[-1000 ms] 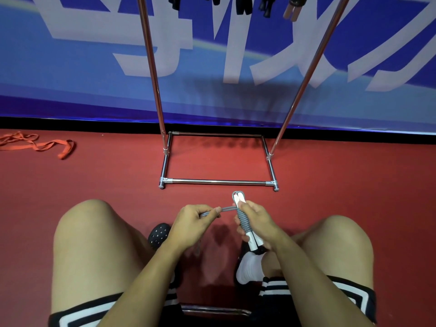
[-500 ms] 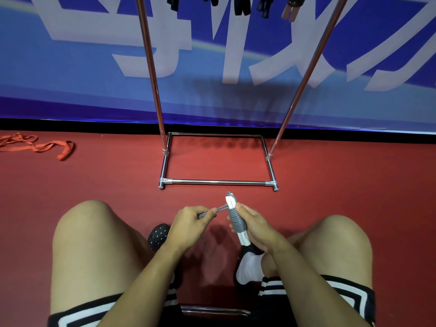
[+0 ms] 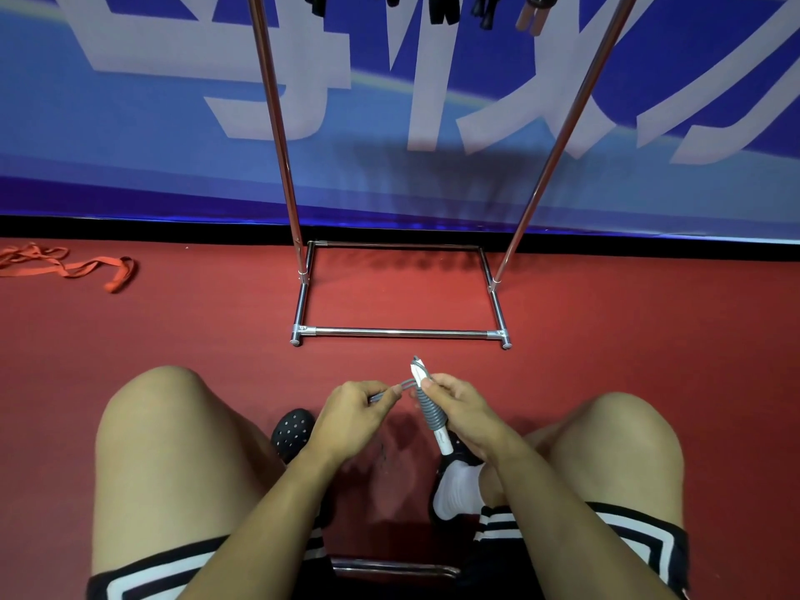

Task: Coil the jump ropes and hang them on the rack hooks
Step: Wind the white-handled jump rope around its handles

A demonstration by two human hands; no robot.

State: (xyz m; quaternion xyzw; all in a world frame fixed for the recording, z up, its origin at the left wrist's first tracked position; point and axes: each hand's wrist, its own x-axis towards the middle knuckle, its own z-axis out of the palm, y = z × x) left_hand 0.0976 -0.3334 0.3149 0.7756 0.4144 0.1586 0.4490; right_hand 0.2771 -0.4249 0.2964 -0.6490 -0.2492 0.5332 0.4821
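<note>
A grey jump rope is wound in tight turns around its white handles (image 3: 428,409), forming a bundle tilted away from me between my knees. My right hand (image 3: 459,409) grips this bundle from the right. My left hand (image 3: 355,409) pinches the short free end of the grey rope (image 3: 404,385) just left of the bundle's top. The chrome rack (image 3: 402,333) stands on the floor ahead, its two poles rising out of view. Dark handles of other ropes (image 3: 441,10) hang at the top edge.
An orange strap (image 3: 73,266) lies on the red floor at the far left. A blue and white banner wall closes the space behind the rack. My bare knees flank my hands, with a black shoe (image 3: 292,433) and white sock (image 3: 454,487) below them.
The bundle has turned in my right hand, now showing edge-on, and the free rope end between my hands has grown shorter as my left hand moved closer.
</note>
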